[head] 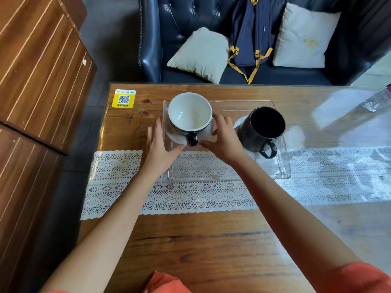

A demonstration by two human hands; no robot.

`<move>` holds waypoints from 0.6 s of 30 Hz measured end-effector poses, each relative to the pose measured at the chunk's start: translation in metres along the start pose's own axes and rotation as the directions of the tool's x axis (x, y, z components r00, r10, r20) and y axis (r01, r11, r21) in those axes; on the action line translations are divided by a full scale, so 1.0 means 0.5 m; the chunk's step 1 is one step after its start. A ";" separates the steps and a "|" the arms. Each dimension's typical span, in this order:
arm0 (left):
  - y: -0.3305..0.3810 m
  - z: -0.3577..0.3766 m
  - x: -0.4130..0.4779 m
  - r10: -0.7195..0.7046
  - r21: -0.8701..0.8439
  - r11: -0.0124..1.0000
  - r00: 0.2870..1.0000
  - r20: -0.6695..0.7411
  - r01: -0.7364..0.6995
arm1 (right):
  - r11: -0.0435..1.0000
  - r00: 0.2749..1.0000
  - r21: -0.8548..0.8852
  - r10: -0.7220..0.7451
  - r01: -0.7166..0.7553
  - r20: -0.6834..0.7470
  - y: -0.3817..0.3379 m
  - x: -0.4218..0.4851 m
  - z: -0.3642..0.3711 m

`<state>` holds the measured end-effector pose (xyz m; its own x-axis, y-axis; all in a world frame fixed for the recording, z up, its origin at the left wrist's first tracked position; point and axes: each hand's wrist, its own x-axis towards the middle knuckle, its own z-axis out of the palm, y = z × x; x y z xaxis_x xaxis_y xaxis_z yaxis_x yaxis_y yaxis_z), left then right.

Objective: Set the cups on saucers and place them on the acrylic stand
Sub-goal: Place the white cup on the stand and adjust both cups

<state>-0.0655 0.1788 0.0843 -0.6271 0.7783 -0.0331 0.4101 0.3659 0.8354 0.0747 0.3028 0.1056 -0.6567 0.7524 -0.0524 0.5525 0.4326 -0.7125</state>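
Gripping the saucer rims, both hands hug the stand's left edge.

Two upright cups on saucers atop clear stand.

Two cups showing: one white-lined cup, one all-black cup. Two white saucers sitting under them, left saucer and right saucer. One acrylic stand carrying both. Two hands reaching in. Two cushions, one backpack, one QR sticker, one lace runner lying across
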 end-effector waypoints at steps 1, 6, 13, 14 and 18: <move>0.000 -0.003 -0.001 0.005 -0.002 1.000 1.000 0.010 -0.005 | 1.000 1.000 0.030 -0.002 0.003 -0.030 -0.001 0.002 -0.006; -0.003 -0.014 0.000 0.075 0.070 0.995 0.997 0.013 -0.076 | 0.990 0.994 0.098 -0.100 0.103 -0.042 -0.016 0.017 -0.011; -0.018 -0.004 -0.001 0.123 0.189 0.975 0.992 -0.027 -0.116 | 0.982 0.992 0.181 -0.031 0.052 -0.118 -0.013 0.015 0.020; -0.019 -0.004 0.000 0.118 0.205 0.973 0.993 -0.028 -0.110 | 0.982 0.992 0.181 -0.024 0.047 -0.126 -0.013 0.014 0.023; -0.019 -0.002 0.003 0.096 0.218 0.972 0.995 -0.029 -0.087 | 0.983 0.989 0.180 -0.021 0.047 -0.146 -0.008 0.015 0.029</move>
<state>-0.0709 0.1758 0.0772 -0.6038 0.7947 0.0630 0.5977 0.3990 0.6954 0.0599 0.2995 0.0980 -0.5859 0.8078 0.0651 0.4198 0.3712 -0.8282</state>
